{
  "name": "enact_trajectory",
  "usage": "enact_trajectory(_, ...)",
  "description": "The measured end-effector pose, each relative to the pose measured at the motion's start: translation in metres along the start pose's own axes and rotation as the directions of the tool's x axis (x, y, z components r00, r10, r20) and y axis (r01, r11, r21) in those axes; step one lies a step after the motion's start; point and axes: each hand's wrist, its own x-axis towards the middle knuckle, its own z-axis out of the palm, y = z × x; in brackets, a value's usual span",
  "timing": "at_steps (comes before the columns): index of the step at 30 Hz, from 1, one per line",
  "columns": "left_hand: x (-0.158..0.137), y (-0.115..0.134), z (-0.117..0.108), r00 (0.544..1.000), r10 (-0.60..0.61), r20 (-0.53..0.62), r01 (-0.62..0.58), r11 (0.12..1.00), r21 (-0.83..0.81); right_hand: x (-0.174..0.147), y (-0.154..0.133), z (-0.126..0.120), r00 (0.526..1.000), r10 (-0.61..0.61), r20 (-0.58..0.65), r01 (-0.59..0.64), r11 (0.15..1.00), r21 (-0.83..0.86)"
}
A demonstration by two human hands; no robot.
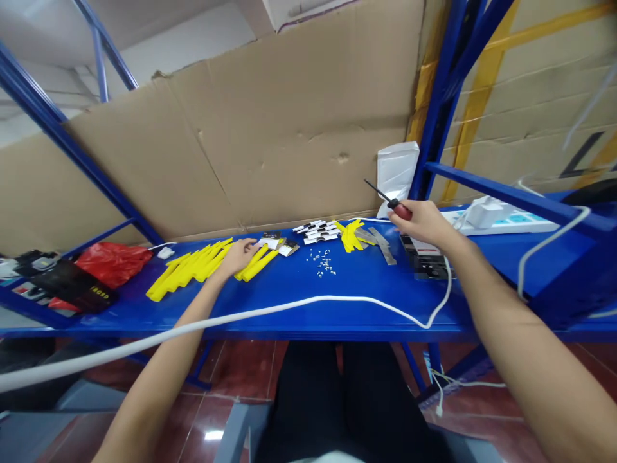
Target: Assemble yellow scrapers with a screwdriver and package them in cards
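Observation:
My right hand point(421, 220) is raised over the right side of the bench, wrapped round the dark red handle of a screwdriver point(401, 208). Its thin dark shaft points up and to the left. My left hand point(240, 255) reaches among yellow folded strips point(190, 270), fingers stretched forward and apart, touching or just above them. More yellow strips point(258, 262) lie right of that hand. Small printed cards point(288, 247) sit beyond the fingertips. Tiny white pieces point(324, 262) are scattered mid-bench, below a stack of black-and-white pieces point(315, 231).
Flat yellow pieces point(350, 235) and grey metal strips point(384, 247) lie right of centre. A dark box point(427, 260) sits under my right hand. A white cable point(289, 305) crosses the blue bench's front. A red bag point(113, 262) is at left, a power strip point(511, 222) at right.

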Motion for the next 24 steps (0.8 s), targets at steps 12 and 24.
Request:
enact_trajectory(12, -0.025, -0.04, -0.031, 0.993, 0.025, -0.112, 0.01, 0.955, 0.298, -0.002, -0.007, 0.004, 0.999, 0.014, -0.05, -0.011, 0.998, 0.066)
enact_trajectory(24, -0.031, 0.015, -0.037, 0.885, 0.279, -0.373, -0.213, 0.954, 0.209, -0.027, -0.007, -0.007, 0.998, 0.033, -0.047, -0.036, 0.997, -0.066)
